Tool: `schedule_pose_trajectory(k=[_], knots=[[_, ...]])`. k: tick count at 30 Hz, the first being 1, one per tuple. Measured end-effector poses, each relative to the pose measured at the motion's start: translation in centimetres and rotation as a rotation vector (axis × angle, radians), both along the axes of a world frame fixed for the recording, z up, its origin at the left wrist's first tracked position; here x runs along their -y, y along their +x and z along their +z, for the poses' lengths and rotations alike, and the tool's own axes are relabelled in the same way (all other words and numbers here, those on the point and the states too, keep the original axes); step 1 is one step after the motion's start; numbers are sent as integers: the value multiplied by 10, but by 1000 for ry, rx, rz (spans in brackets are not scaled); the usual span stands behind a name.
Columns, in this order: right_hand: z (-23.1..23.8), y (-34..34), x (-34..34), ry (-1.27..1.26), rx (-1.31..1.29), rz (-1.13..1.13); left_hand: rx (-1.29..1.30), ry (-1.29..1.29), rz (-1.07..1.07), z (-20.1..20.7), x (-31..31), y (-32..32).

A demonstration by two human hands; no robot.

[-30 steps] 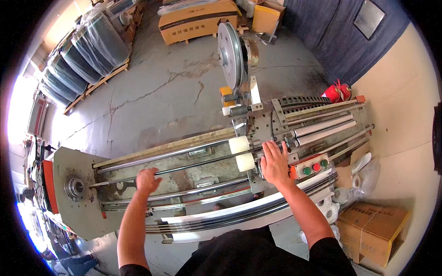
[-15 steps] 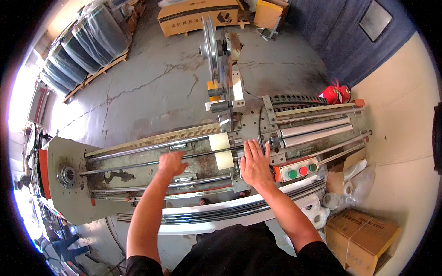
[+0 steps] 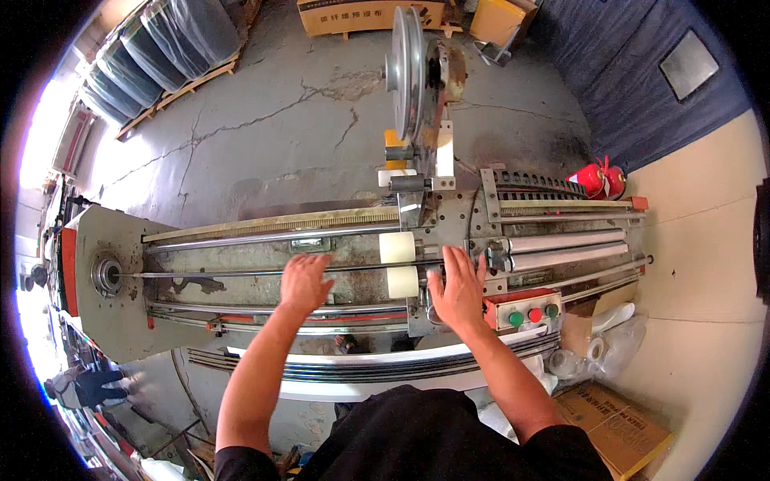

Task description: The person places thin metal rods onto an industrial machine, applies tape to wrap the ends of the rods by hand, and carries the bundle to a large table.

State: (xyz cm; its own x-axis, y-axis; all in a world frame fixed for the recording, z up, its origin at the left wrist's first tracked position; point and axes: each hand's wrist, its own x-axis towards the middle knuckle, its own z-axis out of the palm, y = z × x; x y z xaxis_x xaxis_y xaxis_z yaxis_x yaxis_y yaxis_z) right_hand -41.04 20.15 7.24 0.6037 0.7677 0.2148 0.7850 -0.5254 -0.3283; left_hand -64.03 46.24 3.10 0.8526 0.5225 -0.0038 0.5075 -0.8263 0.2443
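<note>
A thin dark rod (image 3: 216, 274) runs across a long machine bed, from a round chuck (image 3: 107, 274) at the left to a pair of cream rollers (image 3: 399, 244) on the metal carriage (image 3: 453, 212). My left hand (image 3: 305, 285) is over the rod, left of the rollers, fingers forward and thumb apart. Whether it touches the rod I cannot tell. Just right of the rollers, my right hand (image 3: 459, 295) hovers at the carriage with fingers spread, covering the rod's right end. Nothing shows in either hand.
Beside my right wrist sits a control box (image 3: 525, 311) with green and red buttons. Metal pulley wheels (image 3: 407, 76) rise behind the carriage. Several dark rods (image 3: 321, 372) lie in a white trough along the near side. Red fire extinguishers (image 3: 597, 178) and a cardboard box (image 3: 613, 425) stand at right.
The view has shifted, moving the machine slightly right in the picture. My right hand's fingers have spread from lying close together, and my left hand's fingers have loosened from a more curled shape.
</note>
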Motion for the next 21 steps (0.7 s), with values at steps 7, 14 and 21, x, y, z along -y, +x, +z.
schedule_pose_trajectory(k=[7,14,21], knots=[[-32,86,-114,94,-658,-49,-182,-63,198,-24,-94,-93],[-78,105,-151,-97,-984,-90,-298,-104,258,-10,-97,-83],[-72,95,-149,-150,-792,-51,-289,-168,145,-10,-60,-31]])
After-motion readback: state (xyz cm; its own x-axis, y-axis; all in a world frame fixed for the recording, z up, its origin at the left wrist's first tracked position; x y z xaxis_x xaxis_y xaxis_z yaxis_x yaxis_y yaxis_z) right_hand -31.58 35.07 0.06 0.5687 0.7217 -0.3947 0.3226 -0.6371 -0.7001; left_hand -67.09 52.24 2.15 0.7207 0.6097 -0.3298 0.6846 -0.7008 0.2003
